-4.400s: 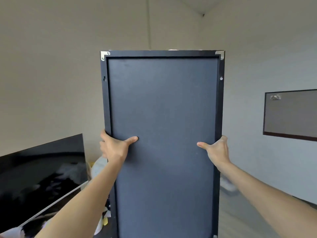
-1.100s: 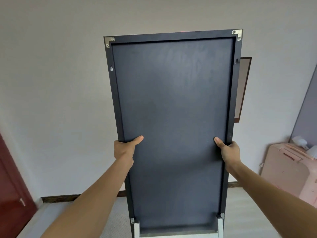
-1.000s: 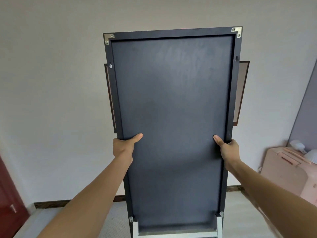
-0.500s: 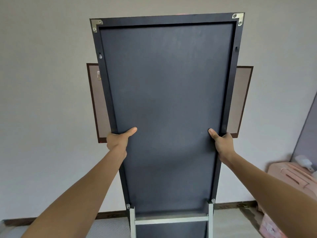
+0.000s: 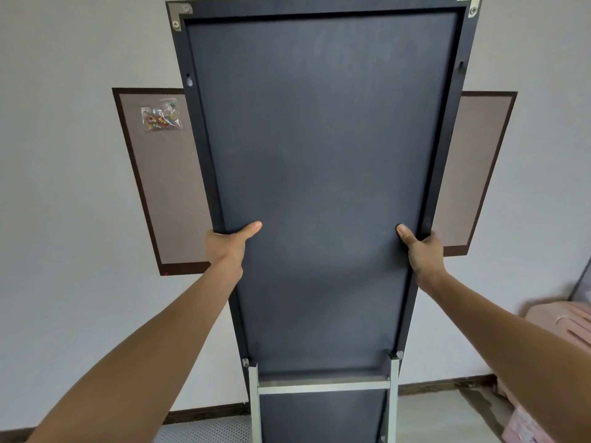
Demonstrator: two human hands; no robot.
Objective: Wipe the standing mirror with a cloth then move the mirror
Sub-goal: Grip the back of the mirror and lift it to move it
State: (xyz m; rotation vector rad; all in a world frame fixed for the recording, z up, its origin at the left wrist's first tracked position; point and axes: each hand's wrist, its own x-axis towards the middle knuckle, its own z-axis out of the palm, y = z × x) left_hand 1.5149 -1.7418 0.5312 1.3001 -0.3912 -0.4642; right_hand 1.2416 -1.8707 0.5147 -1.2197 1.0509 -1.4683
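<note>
The standing mirror [image 5: 323, 161] fills the middle of the view, its dark grey back panel and black frame turned toward me, glass side hidden. A white metal stand [image 5: 323, 386] is hinged low on its back. My left hand [image 5: 228, 246] grips the left frame edge, thumb on the back panel. My right hand [image 5: 422, 251] grips the right frame edge the same way. Both arms are stretched out, holding the mirror upright close to the wall. No cloth is in view.
Behind the mirror, a brown-framed pin board [image 5: 166, 187] hangs on the white wall, with a small bag of coloured pins [image 5: 161, 118] at its upper left. A pink case [image 5: 559, 327] stands at the right. A dark baseboard [image 5: 204, 412] meets the pale floor.
I have carried the mirror from a room corner toward the wall with the pin board. The mirror now sits nearer the wall and higher in view, and more of its stand shows.
</note>
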